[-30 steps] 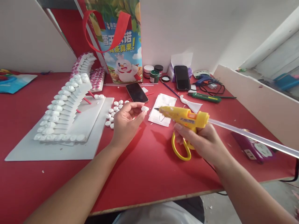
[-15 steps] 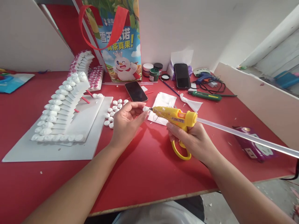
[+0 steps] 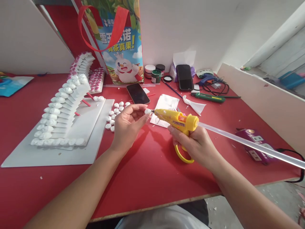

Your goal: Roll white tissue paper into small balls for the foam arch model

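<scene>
Between the thumb and fingertips of my left hand (image 3: 128,124) is a small white rosette (image 3: 147,111). My right hand (image 3: 195,141) is wrapped round the handle of a yellow glue gun (image 3: 175,119), whose metal nozzle meets or nearly meets the rosette. A long clear glue stick (image 3: 247,144) runs out of the gun's back to the right. Several loose white rosettes (image 3: 112,122) lie just left of my left hand. Farther left, a curved stepped white model (image 3: 69,111) edged with rosettes stands on a white board (image 3: 14,156).
A tall printed bag (image 3: 124,57) stands at the back. Paint jars (image 3: 156,76), a flat phone (image 3: 138,93), an upright phone (image 3: 185,78), white paper (image 3: 166,102), a green-handled tool (image 3: 209,97) and a purple power strip (image 3: 256,146) are on the red table (image 3: 143,184).
The glue gun's rear and the glue stick have swung slightly down and left with my right hand. My left hand keeps its pinch on the rosette. The view has shifted a little.
</scene>
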Demonstrator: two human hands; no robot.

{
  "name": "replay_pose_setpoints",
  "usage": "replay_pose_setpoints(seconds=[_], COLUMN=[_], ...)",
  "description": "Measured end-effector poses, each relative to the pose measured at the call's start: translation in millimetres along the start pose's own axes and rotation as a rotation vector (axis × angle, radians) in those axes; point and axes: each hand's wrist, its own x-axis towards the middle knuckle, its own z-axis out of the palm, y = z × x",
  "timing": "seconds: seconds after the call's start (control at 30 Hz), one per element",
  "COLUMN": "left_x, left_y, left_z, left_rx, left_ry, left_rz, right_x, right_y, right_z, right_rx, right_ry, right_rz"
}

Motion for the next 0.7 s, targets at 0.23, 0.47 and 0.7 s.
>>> replay_pose_setpoints(seconds=[0.23,0.47,0.7], left_x=[-0.4,-0.5,0.0], left_y=[0.7,1.1,0.4], left_z=[0.6,0.7,0.6], left_rx=[0.018,0.046,0.033], left_ry=[-0.004,0.002,-0.002], left_rz=[0.001,-0.010,-0.008], right_x=[-2.7,-3.0,-1.6], right_y=[-0.8,-2.4,-0.7], right_z=[-0.5,-1.9,-1.3], right_rx=[-0.028,-0.038,-0.030], right_ry=[-0.002,0.013,0.009], right_rz=[-0.012,-0.053,-0.037])
